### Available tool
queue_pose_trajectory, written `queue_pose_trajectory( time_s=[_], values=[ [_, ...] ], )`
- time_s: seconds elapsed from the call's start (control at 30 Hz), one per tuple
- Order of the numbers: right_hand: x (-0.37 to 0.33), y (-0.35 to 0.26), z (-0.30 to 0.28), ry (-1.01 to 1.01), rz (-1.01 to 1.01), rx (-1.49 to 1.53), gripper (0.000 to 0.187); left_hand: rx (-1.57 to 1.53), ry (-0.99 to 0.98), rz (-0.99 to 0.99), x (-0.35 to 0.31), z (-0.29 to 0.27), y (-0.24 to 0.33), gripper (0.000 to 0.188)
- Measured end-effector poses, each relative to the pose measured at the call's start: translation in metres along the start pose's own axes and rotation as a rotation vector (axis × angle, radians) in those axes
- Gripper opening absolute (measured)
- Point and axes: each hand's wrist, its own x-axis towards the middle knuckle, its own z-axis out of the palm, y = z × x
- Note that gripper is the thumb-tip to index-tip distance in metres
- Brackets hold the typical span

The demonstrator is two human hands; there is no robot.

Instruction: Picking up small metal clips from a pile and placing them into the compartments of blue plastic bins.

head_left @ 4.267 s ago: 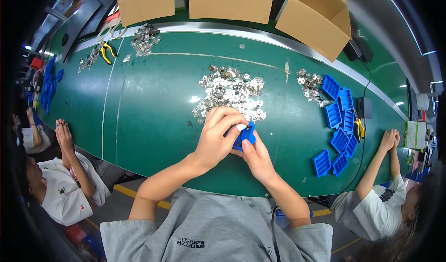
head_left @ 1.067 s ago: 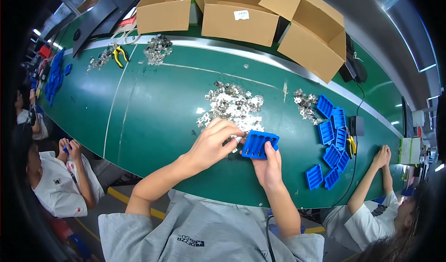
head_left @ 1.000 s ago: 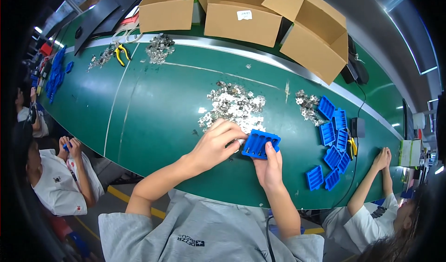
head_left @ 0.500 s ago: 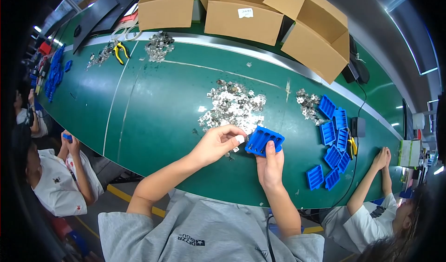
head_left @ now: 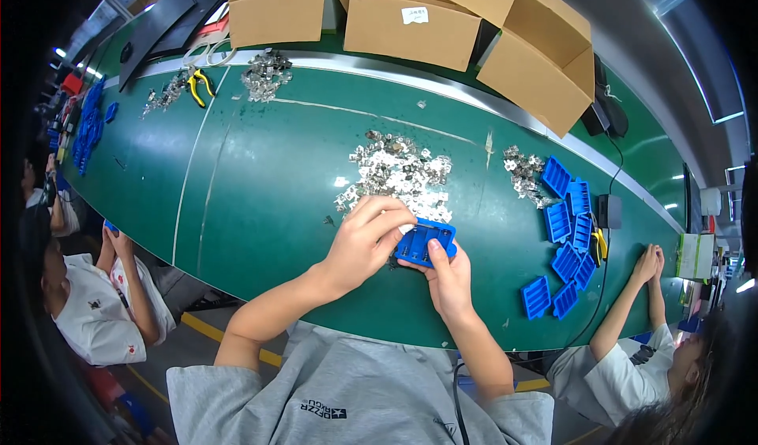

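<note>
My right hand (head_left: 452, 285) grips a blue plastic battery holder (head_left: 420, 241) with long open slots, its thumb pressed over the front side. Small dark metal parts show inside the slots. At the holder's upper left corner, the fingers of my left hand (head_left: 357, 246) are pinched together, with a white cover on one fingertip. Whatever sits between them is too small or hidden to make out. Just beyond both hands lies a wide heap of small shiny metal contact pieces (head_left: 403, 168) on the green table (head_left: 268, 176).
Several blue battery holders (head_left: 557, 222) lie to the right beside a smaller metal pile (head_left: 523, 175) and a black cable. Cardboard boxes (head_left: 410, 34) line the back. Yellow-handled pliers (head_left: 199, 88) and another metal pile (head_left: 266, 75) are far left. People sit on both sides.
The battery holder and my right hand have moved left, toward my left hand. My left fingers have come onto the holder's upper left corner.
</note>
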Motion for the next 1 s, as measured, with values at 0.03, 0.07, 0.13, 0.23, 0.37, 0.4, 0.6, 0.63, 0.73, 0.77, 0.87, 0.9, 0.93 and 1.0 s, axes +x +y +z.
queue_pose_trajectory(
  time_s=[0.03, 0.07, 0.13, 0.23, 0.37, 0.4, 0.6, 0.63, 0.73, 0.77, 0.87, 0.9, 0.93, 1.0],
  values=[
    [-0.001, 0.0, 0.001, -0.012, 0.002, -0.013, 0.032, 0.019, -0.01, 0.023, 0.001, 0.001, 0.0, 0.023],
    [0.0, 0.002, 0.0, -0.011, 0.002, -0.007, 0.033, 0.02, -0.01, 0.022, 0.001, 0.001, -0.002, 0.023],
    [-0.001, 0.004, -0.001, -0.013, 0.006, -0.012, 0.033, 0.033, 0.004, 0.033, 0.0, 0.002, -0.006, 0.025],
    [-0.001, 0.006, -0.001, -0.026, 0.004, -0.023, 0.034, 0.068, -0.004, 0.05, 0.0, 0.002, -0.004, 0.025],
    [-0.002, 0.007, -0.001, -0.04, 0.003, -0.026, 0.036, 0.066, -0.007, 0.039, 0.0, 0.004, -0.002, 0.025],
    [-0.002, 0.007, -0.002, -0.039, 0.001, -0.026, 0.036, 0.075, -0.013, 0.043, 0.0, 0.004, -0.002, 0.025],
    [-0.001, 0.005, 0.0, -0.066, -0.01, -0.085, 0.035, 0.155, -0.029, 0.067, 0.0, 0.002, -0.003, 0.026],
    [-0.001, 0.004, 0.001, -0.073, -0.008, -0.083, 0.036, 0.175, -0.033, 0.084, 0.0, 0.002, -0.004, 0.027],
    [-0.002, 0.004, 0.001, -0.071, -0.002, -0.047, 0.036, 0.089, -0.031, 0.03, 0.002, 0.003, 0.001, 0.027],
    [-0.002, 0.004, 0.001, -0.062, -0.001, -0.012, 0.036, 0.089, -0.03, 0.028, 0.001, 0.001, 0.001, 0.027],
    [-0.006, 0.002, 0.002, -0.028, -0.011, 0.0, 0.035, -0.278, -0.218, -0.334, -0.003, -0.005, 0.001, 0.025],
    [-0.007, 0.004, 0.0, -0.026, -0.011, 0.0, 0.035, -0.298, -0.269, -0.366, -0.004, -0.005, 0.0, 0.024],
    [-0.009, 0.007, -0.004, 0.018, -0.107, -0.2, 0.037, -0.317, -0.322, -0.398, -0.005, -0.005, -0.001, 0.024],
    [-0.01, 0.008, -0.007, 0.065, -0.203, -0.4, 0.038, -0.352, -0.333, -0.42, -0.005, -0.007, 0.002, 0.024]
  ],
)
